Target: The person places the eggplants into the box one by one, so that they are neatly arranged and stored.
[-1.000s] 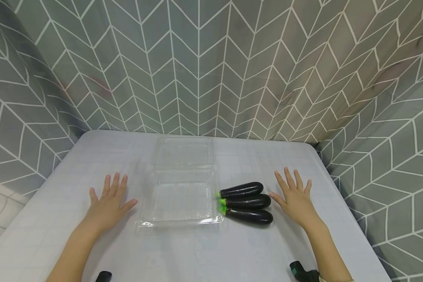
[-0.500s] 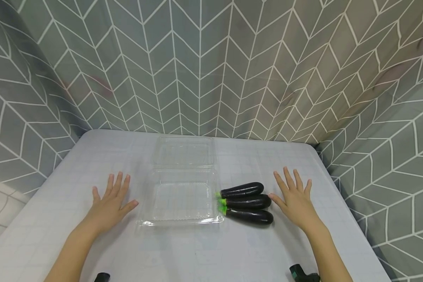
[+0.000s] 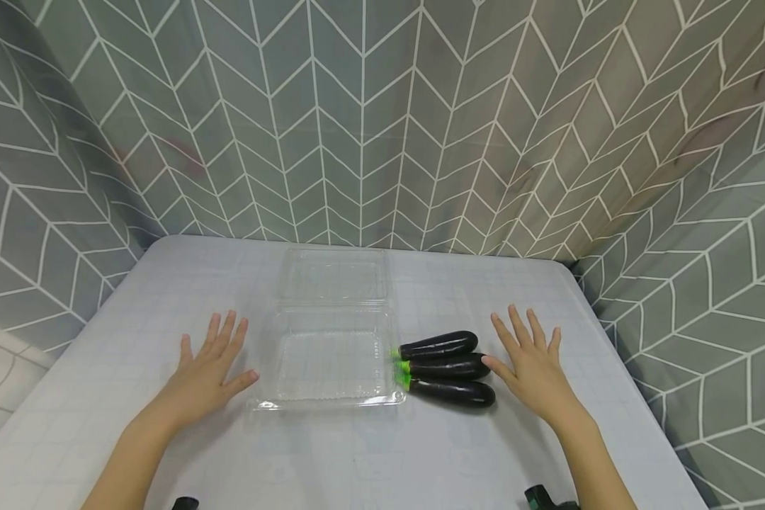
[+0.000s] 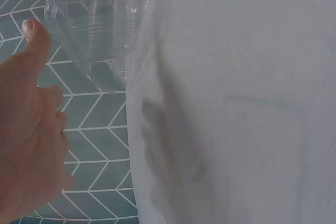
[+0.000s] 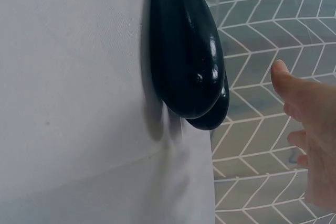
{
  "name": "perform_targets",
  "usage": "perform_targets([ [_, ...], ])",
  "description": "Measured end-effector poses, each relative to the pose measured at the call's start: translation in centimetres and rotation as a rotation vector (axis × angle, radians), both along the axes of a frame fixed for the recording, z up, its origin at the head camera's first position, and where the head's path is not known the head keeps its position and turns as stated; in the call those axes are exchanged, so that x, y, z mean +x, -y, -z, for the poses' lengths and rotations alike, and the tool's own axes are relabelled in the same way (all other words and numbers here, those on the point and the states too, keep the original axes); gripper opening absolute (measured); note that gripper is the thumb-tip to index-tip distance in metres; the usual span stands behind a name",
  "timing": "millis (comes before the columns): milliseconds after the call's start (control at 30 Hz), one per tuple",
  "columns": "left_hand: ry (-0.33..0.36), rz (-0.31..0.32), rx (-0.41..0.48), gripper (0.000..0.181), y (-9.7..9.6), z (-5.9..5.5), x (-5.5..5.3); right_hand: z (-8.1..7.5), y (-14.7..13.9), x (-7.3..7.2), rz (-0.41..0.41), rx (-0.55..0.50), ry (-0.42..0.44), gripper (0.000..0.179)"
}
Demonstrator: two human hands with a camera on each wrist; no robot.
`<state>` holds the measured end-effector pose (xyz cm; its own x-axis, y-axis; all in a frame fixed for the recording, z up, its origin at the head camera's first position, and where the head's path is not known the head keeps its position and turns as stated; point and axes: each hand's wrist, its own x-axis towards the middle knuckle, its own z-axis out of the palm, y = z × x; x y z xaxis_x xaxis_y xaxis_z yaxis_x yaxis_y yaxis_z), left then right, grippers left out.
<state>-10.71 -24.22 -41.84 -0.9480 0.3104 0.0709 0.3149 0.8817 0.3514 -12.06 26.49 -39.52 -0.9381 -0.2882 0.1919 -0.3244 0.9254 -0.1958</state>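
Note:
A clear plastic clamshell box (image 3: 331, 365) lies unfolded on the table, its lid (image 3: 333, 275) laid back toward the far edge. Three dark eggplants with green stem ends sit side by side at its right: a far one (image 3: 440, 344), a middle one (image 3: 449, 366) and a near one (image 3: 452, 392). My left hand (image 3: 207, 375) hovers left of the box with fingers spread, holding nothing. Fingers spread too, my right hand (image 3: 535, 368) is just right of the eggplants, its thumb near the middle one's end. In the right wrist view the thumb is apart from the eggplants (image 5: 184, 45).
A white cloth covers the table (image 3: 357, 460). Patterned grey-green curtains (image 3: 382, 127) hang behind it and along both sides. Black wrist devices show at the bottom edge, one near each forearm.
My left hand has shifted a little to the right, toward the box. My right hand has moved slightly left, toward the eggplants. Box and eggplants lie as before.

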Motion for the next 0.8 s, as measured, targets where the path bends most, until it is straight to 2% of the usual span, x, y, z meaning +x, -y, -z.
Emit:
perform_targets([
  [200, 0.001, 0.04, 0.018, 0.09, -0.7, -0.3, 0.3, 0.0, 0.3, 0.3, -0.034, -0.018, -0.032, 0.072],
  [633, 0.013, 0.06, 0.024, 0.103, -1.6, -0.3, 0.4, -0.1, 0.3, 0.8, -0.08, -0.051, -0.048, 0.075],
  [800, 0.016, 0.06, 0.033, 0.109, -1.9, -0.2, 0.5, -0.3, 0.3, 0.7, -0.114, -0.052, -0.092, 0.075],
])
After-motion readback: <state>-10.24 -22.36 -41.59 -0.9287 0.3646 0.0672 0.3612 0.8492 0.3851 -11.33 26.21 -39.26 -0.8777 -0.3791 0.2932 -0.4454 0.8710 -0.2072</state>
